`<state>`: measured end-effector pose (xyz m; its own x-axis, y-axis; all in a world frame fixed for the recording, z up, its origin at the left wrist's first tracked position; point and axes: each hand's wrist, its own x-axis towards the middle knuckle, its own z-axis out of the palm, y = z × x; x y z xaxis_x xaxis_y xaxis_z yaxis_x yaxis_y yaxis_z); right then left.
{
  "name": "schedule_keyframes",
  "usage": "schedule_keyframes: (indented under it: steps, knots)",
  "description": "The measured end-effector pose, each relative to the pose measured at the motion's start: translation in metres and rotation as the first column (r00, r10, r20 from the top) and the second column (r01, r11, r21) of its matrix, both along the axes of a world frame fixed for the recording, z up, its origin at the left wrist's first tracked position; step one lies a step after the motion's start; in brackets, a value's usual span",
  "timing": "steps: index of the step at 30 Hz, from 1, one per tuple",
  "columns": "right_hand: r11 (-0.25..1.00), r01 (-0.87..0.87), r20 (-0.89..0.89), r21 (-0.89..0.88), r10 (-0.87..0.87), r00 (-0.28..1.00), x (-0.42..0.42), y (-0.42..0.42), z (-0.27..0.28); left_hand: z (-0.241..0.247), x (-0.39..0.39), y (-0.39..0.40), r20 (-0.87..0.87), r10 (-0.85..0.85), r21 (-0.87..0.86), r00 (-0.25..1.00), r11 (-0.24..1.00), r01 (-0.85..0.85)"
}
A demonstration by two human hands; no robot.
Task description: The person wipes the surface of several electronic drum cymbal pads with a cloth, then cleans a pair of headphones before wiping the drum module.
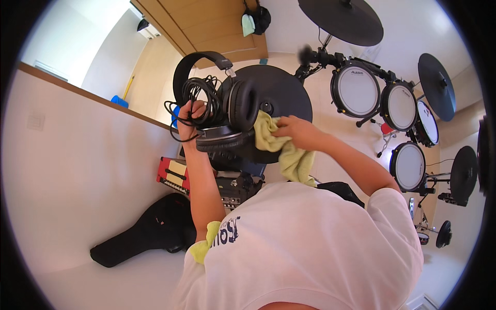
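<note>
My left hand [193, 112] grips a coiled black cable [205, 91] of a pair of black over-ear headphones [242, 104]. The headband arches above the hand, and the two ear cups hang to its right and below. Bunched in the fingers of my right hand [296, 131] is a yellow-green cloth [267, 135], its loose end hanging down. The cloth lies against or close to the right side of the ear cups; contact cannot be told. Behind both hands is a round black cymbal pad [288, 89]. A second yellow-green cloth [207, 242] rests at my left shoulder.
An Alesis electronic drum kit [356, 91] with white pads and black cymbals stands at the right. Below my left forearm are a red amplifier [164, 170] and black audio equipment [236, 190]. A black guitar bag [151, 228] leans at the lower left. A wooden door [217, 23] is at the top.
</note>
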<state>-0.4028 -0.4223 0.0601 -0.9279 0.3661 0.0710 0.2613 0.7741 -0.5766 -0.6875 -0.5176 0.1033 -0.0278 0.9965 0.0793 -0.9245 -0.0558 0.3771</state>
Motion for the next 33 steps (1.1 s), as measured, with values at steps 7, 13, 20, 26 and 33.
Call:
schedule_keyframes:
  steps: [7, 13, 20, 26, 33]
  knots:
    - [0.879, 0.204, -0.094, -0.432, -0.269, 0.959, 0.064, 0.109, 0.009, 0.005, 0.014, 0.0, 0.182, -0.117, -0.017, 0.976, 0.992, 0.122]
    - [0.953, 0.301, -0.024, -0.03, -0.302, 0.953, 0.033, 0.044, -0.047, -0.019, 0.015, 0.01, -0.041, -0.137, -0.101, 0.99, 0.986, 0.133]
    - [0.635, -0.082, 0.109, -0.768, 0.256, 0.961, 0.099, 0.031, -0.014, -0.018, 0.047, 0.016, -0.302, -0.019, -0.193, 0.953, 0.98, -0.042]
    - [0.385, 0.2, 0.085, -0.901, -0.296, 0.952, 0.067, 0.041, -0.011, -0.033, 0.062, 0.036, -0.313, -0.053, -0.231, 0.948, 0.973, -0.022]
    - [0.015, 0.099, 0.08, -0.995, -0.472, 0.878, 0.041, 0.053, -0.03, -0.043, 0.074, 0.057, -0.436, 0.034, -0.322, 0.899, 0.927, -0.191]
